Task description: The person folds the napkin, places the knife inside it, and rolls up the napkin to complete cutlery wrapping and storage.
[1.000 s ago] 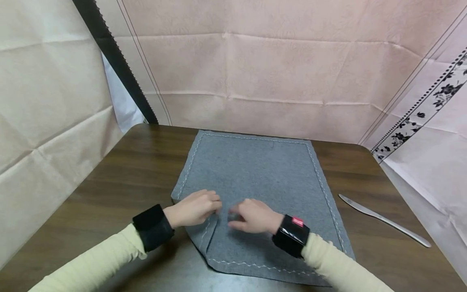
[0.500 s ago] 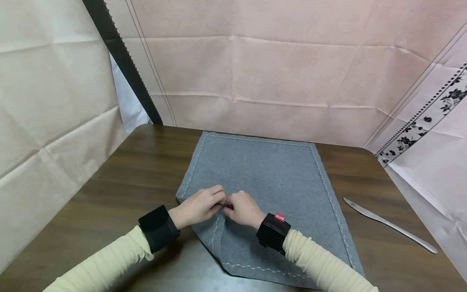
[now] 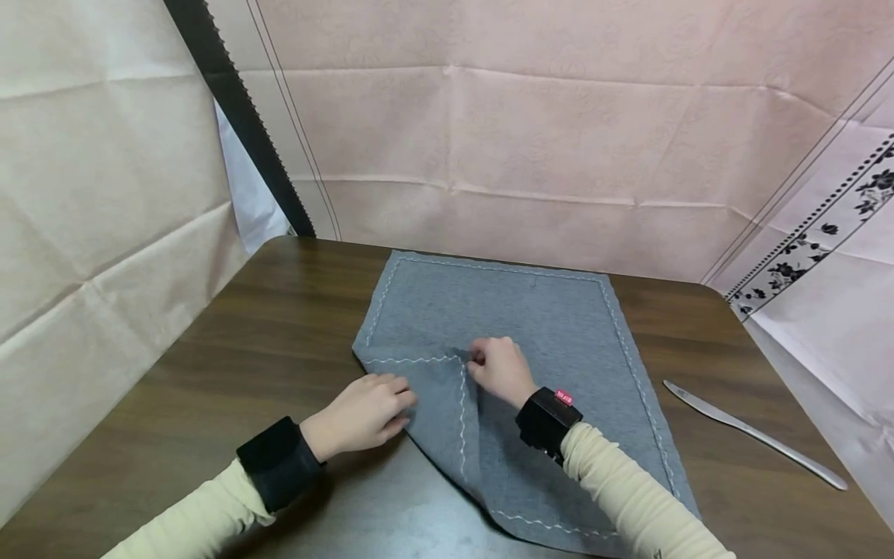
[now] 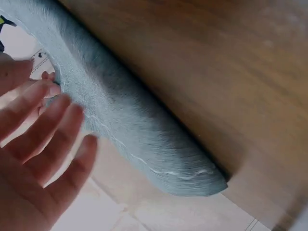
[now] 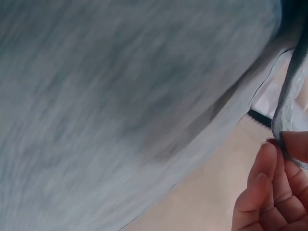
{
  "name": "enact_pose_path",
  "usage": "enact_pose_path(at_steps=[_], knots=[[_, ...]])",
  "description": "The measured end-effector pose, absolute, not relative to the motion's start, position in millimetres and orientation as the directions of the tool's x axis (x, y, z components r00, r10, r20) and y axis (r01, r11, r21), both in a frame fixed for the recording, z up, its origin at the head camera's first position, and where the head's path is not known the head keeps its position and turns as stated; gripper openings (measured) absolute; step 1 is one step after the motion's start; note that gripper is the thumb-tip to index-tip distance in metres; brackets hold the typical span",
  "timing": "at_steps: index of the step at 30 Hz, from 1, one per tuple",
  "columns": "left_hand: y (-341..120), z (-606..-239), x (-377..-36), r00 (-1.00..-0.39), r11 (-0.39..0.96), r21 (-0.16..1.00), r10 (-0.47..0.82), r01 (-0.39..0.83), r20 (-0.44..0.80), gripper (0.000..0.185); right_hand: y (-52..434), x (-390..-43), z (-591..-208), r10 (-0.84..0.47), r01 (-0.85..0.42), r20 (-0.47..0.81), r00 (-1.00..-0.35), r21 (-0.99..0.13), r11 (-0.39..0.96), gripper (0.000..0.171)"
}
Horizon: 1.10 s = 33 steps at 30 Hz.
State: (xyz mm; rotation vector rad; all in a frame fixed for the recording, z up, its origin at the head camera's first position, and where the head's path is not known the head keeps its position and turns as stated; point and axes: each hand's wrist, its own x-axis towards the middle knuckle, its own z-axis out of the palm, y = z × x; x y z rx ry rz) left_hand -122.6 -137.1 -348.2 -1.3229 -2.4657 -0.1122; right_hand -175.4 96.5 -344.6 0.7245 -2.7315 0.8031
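Observation:
A grey-blue cloth [image 3: 552, 334] with a pale zigzag stitch along its border lies on the table. Its near left corner is turned up and over toward the middle, forming a folded flap [image 3: 436, 404]. My right hand [image 3: 501, 369] pinches the tip of that flap between thumb and fingers, which shows closely in the right wrist view [image 5: 276, 183]. Beside the fold's left edge is my left hand [image 3: 366, 411], its fingers loosely bent and holding nothing. In the left wrist view the fingers [image 4: 53, 130] are spread apart, in front of the raised cloth [image 4: 130, 115].
A silver table knife [image 3: 754, 435] lies on the brown wooden table [image 3: 230, 341], right of the cloth. Pale creased sheets [image 3: 545, 140] hang behind the table and at both sides.
The hands met at the cloth's corner, then parted. My right hand has carried the corner away and to the right, widening the flap; my left hand has let go and drawn back left.

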Motion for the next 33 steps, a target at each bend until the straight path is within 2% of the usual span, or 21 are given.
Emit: enact_pose_path(at_steps=[4, 6, 9, 12, 20, 25, 33], knots=[[-139.6, -351.5, -118.4, -0.567, 0.592, -0.07, 0.794, 0.803, 0.22, 0.014, 108.5, -184.2, -342.7, -0.367, -0.487, 0.329, -0.87, -0.453, 0.747, 0.009], [-140.0, -353.2, -117.2, -0.586, 0.601, -0.068, 0.795, 0.797, 0.159, 0.021, 113.6, -188.1, -342.3, -0.354, -0.476, 0.332, -0.875, -0.453, 0.753, 0.006], [-138.8, -355.7, -116.4, -0.596, 0.602, -0.066, 0.797, 0.795, 0.095, 0.033, 119.5, -192.5, -341.3, -0.324, -0.448, 0.323, -0.889, -0.474, 0.758, 0.003], [-136.3, -357.2, -116.2, -0.595, 0.599, -0.069, 0.8, 0.798, 0.073, 0.038, 123.1, -196.0, -340.1, -0.287, -0.415, 0.313, -0.905, -0.509, 0.754, 0.004], [-126.5, -357.0, -118.1, -0.597, 0.6, -0.065, 0.8, 0.797, 0.061, 0.04, 124.5, -198.7, -332.9, -0.115, -0.197, 0.16, -0.98, -0.772, 0.604, 0.015], [-121.0, -357.2, -119.1, -0.604, 0.605, -0.054, 0.796, 0.794, 0.034, 0.043, 126.8, -197.6, -326.9, -0.054, -0.196, 0.212, -0.976, -0.742, 0.641, 0.017], [-115.0, -357.8, -121.2, -0.606, 0.607, -0.055, 0.795, 0.793, 0.026, 0.045, 131.6, -197.0, -328.5, -0.061, -0.218, 0.248, -0.967, -0.677, 0.703, 0.024]])
